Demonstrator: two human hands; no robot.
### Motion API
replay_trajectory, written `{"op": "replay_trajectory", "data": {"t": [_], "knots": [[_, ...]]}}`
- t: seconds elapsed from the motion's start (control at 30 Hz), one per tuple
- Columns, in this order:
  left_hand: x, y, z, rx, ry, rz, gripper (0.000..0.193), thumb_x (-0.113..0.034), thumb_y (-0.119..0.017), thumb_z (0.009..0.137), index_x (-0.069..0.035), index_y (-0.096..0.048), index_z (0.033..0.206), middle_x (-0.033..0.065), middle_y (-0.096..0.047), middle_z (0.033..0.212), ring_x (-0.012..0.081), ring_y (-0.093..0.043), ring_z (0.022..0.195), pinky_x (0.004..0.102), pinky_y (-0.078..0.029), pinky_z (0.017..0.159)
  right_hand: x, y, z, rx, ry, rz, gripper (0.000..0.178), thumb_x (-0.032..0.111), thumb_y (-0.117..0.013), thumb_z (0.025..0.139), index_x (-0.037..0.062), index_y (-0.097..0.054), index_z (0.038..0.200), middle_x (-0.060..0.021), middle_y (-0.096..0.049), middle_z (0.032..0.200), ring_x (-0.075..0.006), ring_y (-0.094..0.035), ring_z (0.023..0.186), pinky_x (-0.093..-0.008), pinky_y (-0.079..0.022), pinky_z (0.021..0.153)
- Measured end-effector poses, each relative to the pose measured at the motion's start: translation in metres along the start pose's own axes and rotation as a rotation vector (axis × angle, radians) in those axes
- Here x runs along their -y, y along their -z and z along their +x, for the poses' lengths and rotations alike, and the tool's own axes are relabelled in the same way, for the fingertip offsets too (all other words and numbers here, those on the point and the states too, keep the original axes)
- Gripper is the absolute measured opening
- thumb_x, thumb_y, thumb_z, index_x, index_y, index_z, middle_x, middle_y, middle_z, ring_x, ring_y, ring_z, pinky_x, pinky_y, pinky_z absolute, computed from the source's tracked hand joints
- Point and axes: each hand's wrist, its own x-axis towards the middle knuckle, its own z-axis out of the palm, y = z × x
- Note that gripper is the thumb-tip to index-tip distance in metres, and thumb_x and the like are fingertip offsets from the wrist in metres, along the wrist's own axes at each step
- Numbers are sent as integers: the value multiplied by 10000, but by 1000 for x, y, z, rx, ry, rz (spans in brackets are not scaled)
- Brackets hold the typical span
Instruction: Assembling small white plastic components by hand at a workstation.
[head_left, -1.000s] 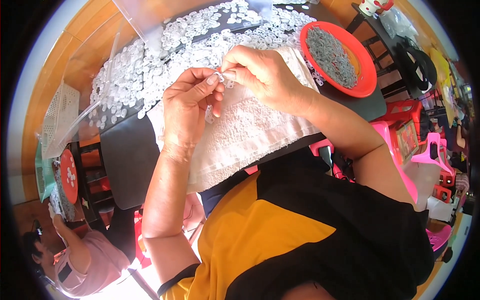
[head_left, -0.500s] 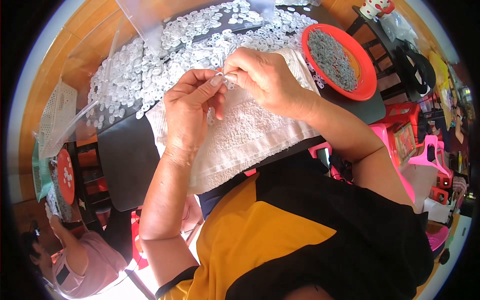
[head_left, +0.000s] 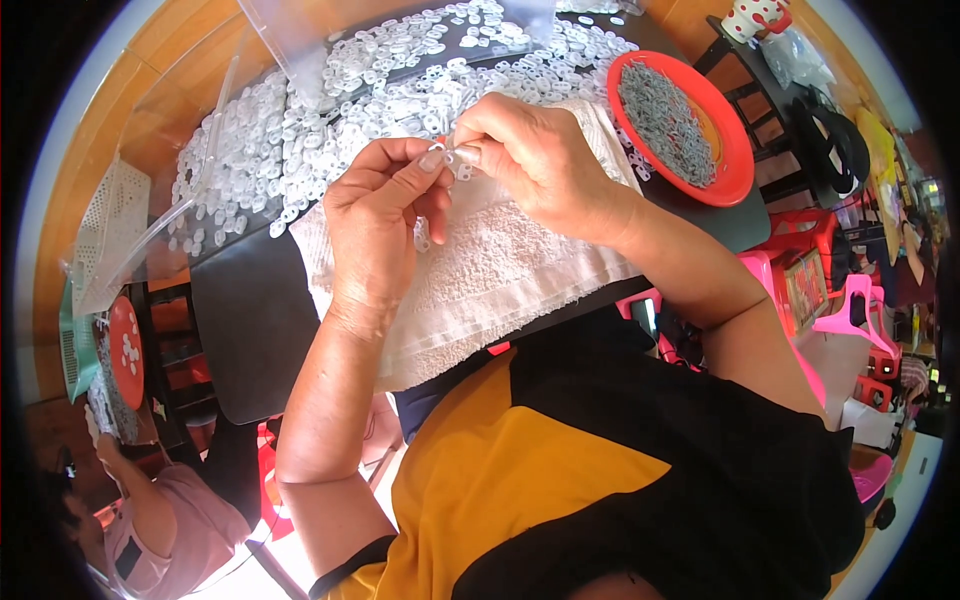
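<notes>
Head view: left hand (head_left: 372,225) pinched a white piece (head_left: 438,147) above the towel (head_left: 480,275); right hand (head_left: 545,170) pressed thumb and finger together beside it, contents hidden; framed card (head_left: 806,290) at right, print too small to read; loose pieces (head_left: 245,150) crowded the table (head_left: 255,345) beyond, clear bin (head_left: 526,18) among them; red basin (head_left: 741,172) held grey pins (head_left: 662,122).

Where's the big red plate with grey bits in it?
In the head view, the red plate is upper right, on the dark table, just right of the towel.
</notes>
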Motion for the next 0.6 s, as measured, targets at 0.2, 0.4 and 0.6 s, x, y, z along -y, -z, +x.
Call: {"op": "replay_trajectory", "data": {"t": [0.2, 0.4, 0.6], "knots": [[-1, -3, -2, -42, -19, 7, 106, -52, -614, 911, 33, -594, 971, 97, -637, 787, 124, -578, 590, 244, -431, 465, 0, -1, 1, -8, 19, 2, 47, 23, -583, 901, 17, -541, 921, -75, -597, 799, -189, -592, 688, -290, -466, 619], [1, -2, -1, -58, -35, -7, 103, -41, -629, 898, 41, -608, 957, 98, -649, 766, 116, -571, 563, 241, -426, 460, 1, 1, 2, -3, 20, 3, 59, 24, -591, 897, 8, -537, 916, -80, -599, 804, -199, -599, 695, -297, -468, 618], [2, -4, -2, -64, -40, -2, 89, -33, -635, 893, 36, -616, 946, 94, -649, 758, 112, -569, 563, 235, -419, 458, 1, -1, 1, -3, 46, -32, 62, 3, -594, 886, 5, -541, 917, -91, -592, 798, -223, -607, 698, -310, -470, 613]]}}
